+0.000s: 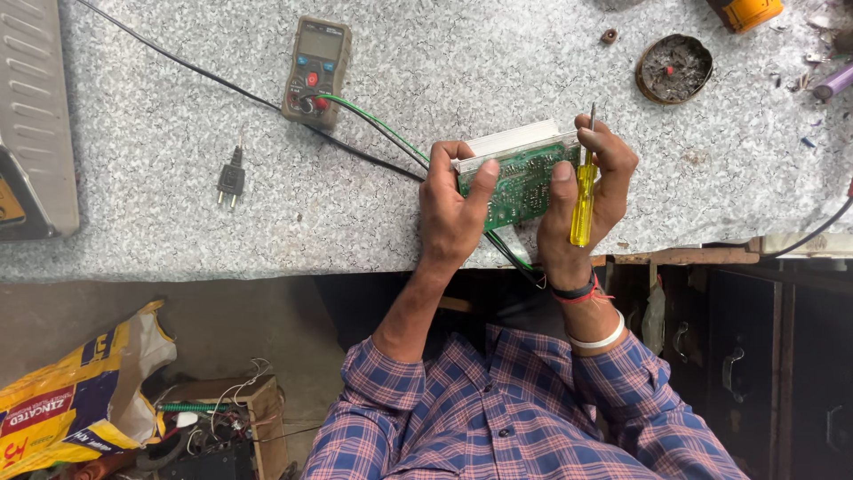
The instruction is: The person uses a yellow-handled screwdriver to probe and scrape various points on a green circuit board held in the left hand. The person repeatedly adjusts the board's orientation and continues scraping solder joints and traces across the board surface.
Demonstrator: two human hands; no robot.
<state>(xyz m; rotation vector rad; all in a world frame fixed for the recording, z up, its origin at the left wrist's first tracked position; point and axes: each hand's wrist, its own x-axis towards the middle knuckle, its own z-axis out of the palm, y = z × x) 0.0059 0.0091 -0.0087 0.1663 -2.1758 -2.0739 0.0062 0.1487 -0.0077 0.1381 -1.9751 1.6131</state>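
A green circuit board (520, 182) in a white frame is held up over the speckled grey worktop (355, 213), near its front edge. My left hand (451, 209) grips the board's left side, thumb pressed on its face. My right hand (586, 196) clasps the right side and also holds a yellow-handled screwdriver (583, 200), its metal tip pointing away from me. Green and black wires (373, 120) run from the board across the worktop toward a multimeter (316, 71).
A two-pin plug (231, 180) lies on the worktop at left, a grey metal casing (35, 116) at the far left. A round tin of scraps (673, 68) sits at back right. Below: a yellow bag (71, 400), a box of wires (222, 418), dark cabinet drawers (755, 356).
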